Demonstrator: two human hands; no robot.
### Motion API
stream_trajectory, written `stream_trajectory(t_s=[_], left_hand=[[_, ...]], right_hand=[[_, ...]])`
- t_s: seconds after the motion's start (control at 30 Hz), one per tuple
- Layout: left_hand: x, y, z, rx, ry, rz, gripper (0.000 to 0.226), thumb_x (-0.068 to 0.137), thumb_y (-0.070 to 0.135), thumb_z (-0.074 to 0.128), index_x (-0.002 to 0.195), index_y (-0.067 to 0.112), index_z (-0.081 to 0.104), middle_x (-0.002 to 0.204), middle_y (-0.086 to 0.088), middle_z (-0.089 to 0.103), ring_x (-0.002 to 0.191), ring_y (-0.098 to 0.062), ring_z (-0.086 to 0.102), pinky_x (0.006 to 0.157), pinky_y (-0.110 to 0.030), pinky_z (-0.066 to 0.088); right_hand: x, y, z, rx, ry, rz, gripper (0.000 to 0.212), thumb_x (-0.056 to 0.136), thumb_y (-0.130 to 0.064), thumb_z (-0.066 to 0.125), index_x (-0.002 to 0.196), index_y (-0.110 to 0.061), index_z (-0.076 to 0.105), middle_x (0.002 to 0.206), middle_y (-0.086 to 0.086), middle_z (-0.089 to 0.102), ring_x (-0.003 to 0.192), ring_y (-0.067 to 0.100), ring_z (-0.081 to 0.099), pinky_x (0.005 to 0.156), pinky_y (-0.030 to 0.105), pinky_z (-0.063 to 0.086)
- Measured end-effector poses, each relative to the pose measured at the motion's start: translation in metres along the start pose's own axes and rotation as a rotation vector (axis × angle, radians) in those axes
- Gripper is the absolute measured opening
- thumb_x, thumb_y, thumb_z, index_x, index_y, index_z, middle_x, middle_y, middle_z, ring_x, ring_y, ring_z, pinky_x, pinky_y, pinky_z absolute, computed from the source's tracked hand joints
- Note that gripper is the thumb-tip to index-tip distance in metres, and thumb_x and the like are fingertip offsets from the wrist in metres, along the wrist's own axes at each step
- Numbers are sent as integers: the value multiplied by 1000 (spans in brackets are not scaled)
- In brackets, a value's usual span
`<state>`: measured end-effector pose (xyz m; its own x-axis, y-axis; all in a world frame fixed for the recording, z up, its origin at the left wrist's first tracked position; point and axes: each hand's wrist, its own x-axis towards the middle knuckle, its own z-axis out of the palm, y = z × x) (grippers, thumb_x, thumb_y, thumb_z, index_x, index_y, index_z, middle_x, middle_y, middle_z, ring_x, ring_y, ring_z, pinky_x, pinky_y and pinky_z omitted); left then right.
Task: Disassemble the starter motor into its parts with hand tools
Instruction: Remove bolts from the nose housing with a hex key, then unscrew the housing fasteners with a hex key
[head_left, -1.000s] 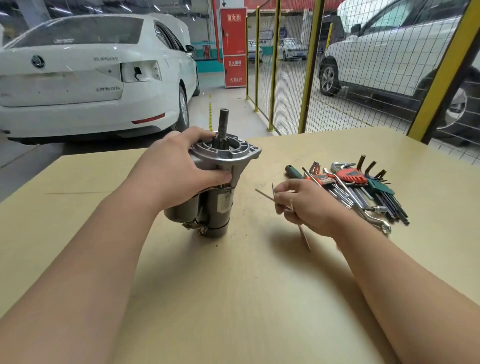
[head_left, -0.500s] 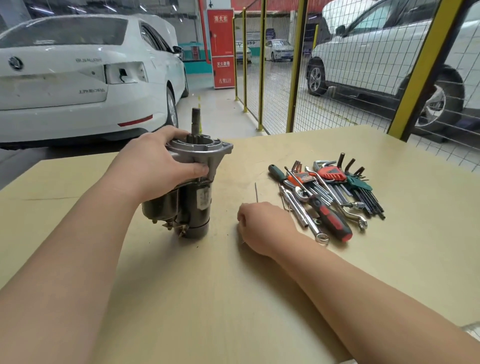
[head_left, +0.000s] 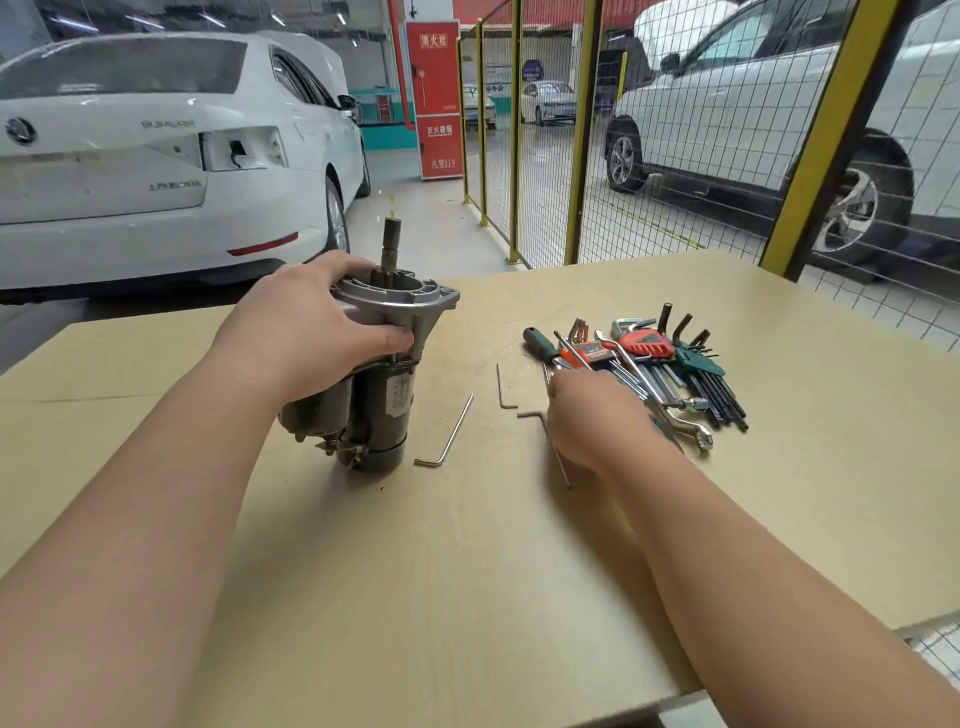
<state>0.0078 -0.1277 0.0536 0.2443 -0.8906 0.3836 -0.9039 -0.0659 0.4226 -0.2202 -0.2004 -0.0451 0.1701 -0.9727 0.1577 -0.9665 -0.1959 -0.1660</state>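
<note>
Head view, the only one. Standing upright on the table (head_left: 467, 571), left of centre: motor (head_left: 384, 395), shaft (head_left: 390, 241) pointing to 12 o'clock, base down. Gripped round the flange by the left hand (head_left: 306, 338), fingers (head_left: 343, 270) curled over the rim, thumb pressed on the front.

Well apart at 3 o'clock from it: right hand (head_left: 597, 415), back turned to the camera, low at the near edge of the pile (head_left: 670, 364). Its fingers hidden beneath the palm; cannot tell whether clenched on a tool or merely resting. Passing under that hand: third key (head_left: 558, 457), shank toward 5 o'clock, bent end poking out at 9.

Loose between hand and motor: short key (head_left: 500, 387), lying 12 to 6, and long key (head_left: 453, 429), lying 1 to 7, hook nearest the motor's base.

Judged as tool choosing, nothing yet off. Nearer to every key: the right hand. From there, at 9 o'clock across both loose keys: the motor.
</note>
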Motion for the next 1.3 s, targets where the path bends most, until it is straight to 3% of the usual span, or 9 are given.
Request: stream_trajectory(t_s=[0.17, 0.23, 0.4, 0.57, 0.7, 0.87, 1.03, 1.2, 1.3], left_hand=[[-2, -2, -2, 2, 9, -7, 66, 61, 59, 74, 121, 49, 50, 97, 14, 50, 89, -11, 46, 55, -19, 30], [-2, -3, -2, -3, 12, -11, 66, 61, 60, 74, 121, 49, 50, 99, 13, 50, 90, -12, 46, 55, -21, 32], [0, -7, -1, -23, 16, -11, 65, 62, 60, 74, 121, 49, 50, 101, 13, 53, 91, -12, 48, 60, -27, 35], [-1, -12, -1, -70, 28, -7, 67, 61, 58, 76, 122, 49, 50, 105, 12, 54, 91, -10, 48, 66, -28, 37], [-5, -20, -4, -98, 29, 4, 69, 60, 59, 76, 123, 49, 50, 108, 12, 54, 95, -10, 48, 71, -28, 38], [-25, -44, -8, -312, 28, 45, 70, 53, 53, 83, 116, 57, 52, 108, 22, 63, 96, 0, 60, 78, -25, 46], [-57, -78, 2, -523, 276, 48, 66, 58, 26, 88, 99, 64, 54, 96, 41, 59, 86, 17, 58, 70, -14, 45], [-81, -95, 15, -505, 354, 124, 89, 40, 55, 87, 118, 62, 44, 114, 12, 61, 101, 0, 59, 83, -11, 48], [-89, -90, 28, -423, 420, 242, 97, 53, 67, 74, 139, 51, 31, 119, 5, 56, 100, -7, 58, 87, -7, 42]], right_hand=[[4, 14, -2, -95, 4, 45, 16, 77, -7, 41, 84, -20, 48, 104, 5, 62, 88, 28, 47, 71, 34, 33], [4, 15, -1, -117, 26, 17, 15, 80, -12, 44, 88, -20, 53, 111, 4, 58, 97, 28, 46, 77, 37, 34], [-9, -24, 13, -52, 13, -412, 39, 90, -38, 47, 127, -29, 50, 129, 1, 49, 118, 26, 41, 96, 39, 31], [-22, -57, 26, 15, -73, -673, 35, 94, -43, 42, 123, -30, 56, 128, 1, 50, 114, 27, 42, 91, 37, 33], [-21, -60, 24, 18, -2, -729, 26, 94, -34, 45, 107, -24, 65, 114, 1, 56, 105, 25, 45, 86, 35, 36], [-23, -62, 29, -89, 46, -748, 26, 94, -26, 40, 105, -14, 59, 109, 4, 54, 103, 26, 44, 89, 36, 36], [-21, -50, 26, -27, -9, -664, 24, 92, -28, 41, 104, -18, 58, 110, 2, 52, 104, 24, 44, 91, 36, 38], [-21, -49, 24, 65, -31, -627, 21, 92, -27, 42, 105, -20, 58, 111, 0, 54, 104, 22, 46, 89, 34, 39], [-21, -52, 25, 278, -12, -562, 24, 92, -22, 43, 114, -21, 54, 116, -2, 53, 107, 17, 47, 91, 31, 39]])
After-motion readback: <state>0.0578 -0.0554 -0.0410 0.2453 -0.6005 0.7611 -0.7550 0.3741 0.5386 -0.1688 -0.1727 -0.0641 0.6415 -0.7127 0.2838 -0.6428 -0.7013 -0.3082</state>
